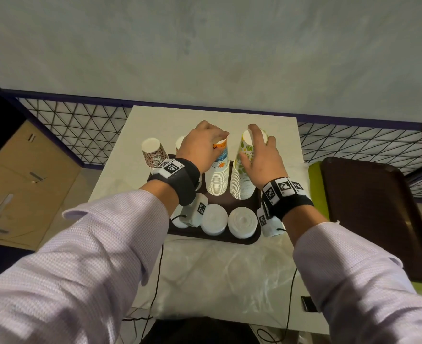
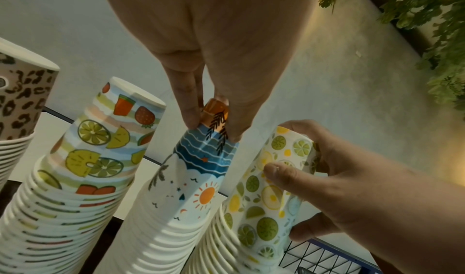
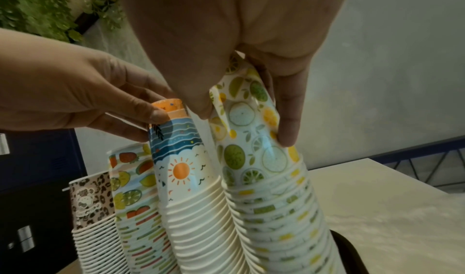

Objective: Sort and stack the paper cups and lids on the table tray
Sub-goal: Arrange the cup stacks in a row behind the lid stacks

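Both arms in pale lilac long sleeves (image 1: 100, 244), fine woven texture, cuffs buttoned short of the wrists. Each wrist carries a black strap: left wristband (image 1: 180, 180), right wristband (image 1: 289, 202). White blocks printed with black-and-white square fiducial markers (image 1: 280, 186) sit on top of the bands. White camera housings (image 1: 195, 212) hang beneath the wrists, also marker-tagged. Thin black cables (image 1: 159, 269) trail down from them.

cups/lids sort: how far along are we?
Done: four upside-down cup stacks and white lid piles stand on the tray. In hand: left hand pinches the sun-print stack's top; right hand grips the lemon-print stack's top. Left: seating those two, as far as visible.
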